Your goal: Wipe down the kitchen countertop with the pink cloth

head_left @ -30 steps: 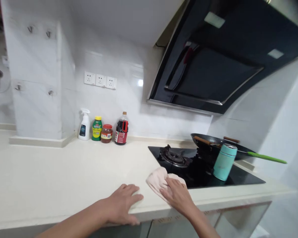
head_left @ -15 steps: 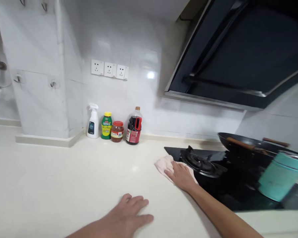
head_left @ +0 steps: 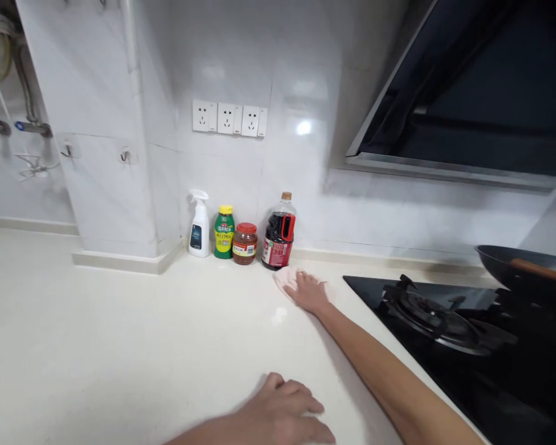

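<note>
My right hand (head_left: 309, 292) presses a pale pink cloth (head_left: 286, 280) against the white countertop (head_left: 204, 334), its fingers spread over it. The cloth lies just in front of a dark sauce bottle (head_left: 278, 238) with a red handle and brown cap. Part of the cloth is hidden under the hand. Nearer the bottom edge, my left hand (head_left: 285, 411) is over the counter with its fingers apart and nothing in them. Left of the sauce bottle stand a red-lidded jar (head_left: 244, 245), a green bottle (head_left: 224, 233) with a yellow cap, and a white spray bottle (head_left: 199, 228).
A black gas stove (head_left: 438, 318) is set into the counter at the right, with a wok (head_left: 500, 262) on its far side. Above it juts a dark range hood (head_left: 486, 105). A tiled pillar (head_left: 106, 185) stands at the left, and sockets (head_left: 230, 118) line the wall.
My right hand has carried the cloth from the stove's left edge back and left to the sauce bottle's foot. The view has turned right, and the turquoise container has left it.
</note>
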Demonstrator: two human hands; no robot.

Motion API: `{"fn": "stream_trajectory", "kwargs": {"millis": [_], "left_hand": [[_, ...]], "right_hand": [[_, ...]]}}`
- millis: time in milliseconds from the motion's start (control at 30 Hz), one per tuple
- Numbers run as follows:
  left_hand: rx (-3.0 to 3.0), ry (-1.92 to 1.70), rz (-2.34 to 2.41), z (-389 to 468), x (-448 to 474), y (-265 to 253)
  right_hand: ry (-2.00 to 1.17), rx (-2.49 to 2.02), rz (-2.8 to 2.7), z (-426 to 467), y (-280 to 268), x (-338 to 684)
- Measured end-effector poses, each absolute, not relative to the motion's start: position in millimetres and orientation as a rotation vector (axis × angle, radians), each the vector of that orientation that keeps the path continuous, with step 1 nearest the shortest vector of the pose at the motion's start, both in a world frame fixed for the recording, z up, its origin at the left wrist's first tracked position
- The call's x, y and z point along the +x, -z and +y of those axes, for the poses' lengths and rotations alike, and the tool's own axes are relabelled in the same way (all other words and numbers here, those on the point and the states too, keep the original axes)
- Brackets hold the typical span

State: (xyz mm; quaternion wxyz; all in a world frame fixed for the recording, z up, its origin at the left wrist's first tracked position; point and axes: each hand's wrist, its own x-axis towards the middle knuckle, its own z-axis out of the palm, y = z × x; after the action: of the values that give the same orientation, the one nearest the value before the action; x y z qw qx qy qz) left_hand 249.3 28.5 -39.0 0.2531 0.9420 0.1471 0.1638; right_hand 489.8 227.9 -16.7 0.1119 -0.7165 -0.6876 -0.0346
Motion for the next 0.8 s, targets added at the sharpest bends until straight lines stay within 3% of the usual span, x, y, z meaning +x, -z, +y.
{"fn": "stream_trajectory", "kwargs": {"millis": [133, 233, 400, 800], "left_hand": [[2.412, -0.591, 0.498, 22, 242, 9], [2.311, -0.899, 0.548, 24, 236, -11], [2.109, -1.356, 0.761, 41, 225, -19], [2.195, -1.032, 1.036, 51, 217, -1]], "right_hand": [[-0.020, -1.833, -2.262, 192, 11, 422], [-0.101, -1.621, -2.437, 148, 9, 383], [-0.131, -1.301, -2.570, 82, 13, 387], [0.228, -2.097, -1.997, 57, 24, 578]]}}
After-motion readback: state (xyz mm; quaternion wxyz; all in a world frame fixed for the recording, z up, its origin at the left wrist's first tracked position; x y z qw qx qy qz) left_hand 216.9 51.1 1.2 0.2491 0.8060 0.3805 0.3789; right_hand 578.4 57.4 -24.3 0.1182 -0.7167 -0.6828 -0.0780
